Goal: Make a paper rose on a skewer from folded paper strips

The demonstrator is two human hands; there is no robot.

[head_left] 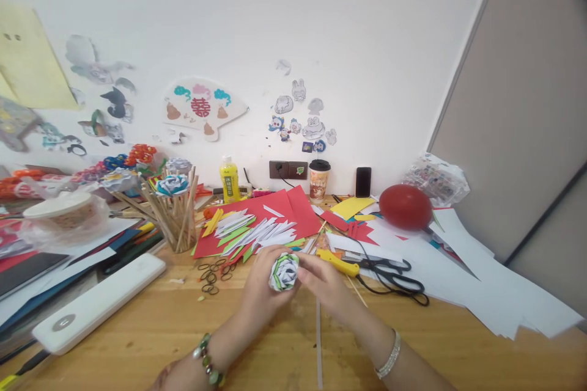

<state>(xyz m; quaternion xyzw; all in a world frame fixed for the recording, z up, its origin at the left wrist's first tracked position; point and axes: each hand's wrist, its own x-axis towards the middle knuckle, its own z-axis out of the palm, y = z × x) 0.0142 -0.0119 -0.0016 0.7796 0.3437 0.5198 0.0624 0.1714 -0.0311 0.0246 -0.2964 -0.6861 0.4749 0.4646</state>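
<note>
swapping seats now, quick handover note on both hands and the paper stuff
Left hand: wrapped round the white-and-green paper rose, held just over the wooden table.
Right hand: fingers on the rose's right side.
Nearby: cut paper strips on red paper, black scissors, yellow knife, rubber bands.
Done: rose head looks rolled; other flowers stand on sticks in the cup.
Left: probably a stick for this one.

From my feed, the one sign I can read for certain is the red double-happiness character 囍 on the fan-shaped paper cutout [202, 108], stuck to the wall at about eleven o'clock from the middle of my view. The yellow bottle [229, 179] by the wall, near twelve o'clock, carries dark print on its label, and the paper cup [318, 181] beside it has printed artwork; both are too small for me to read.
</note>
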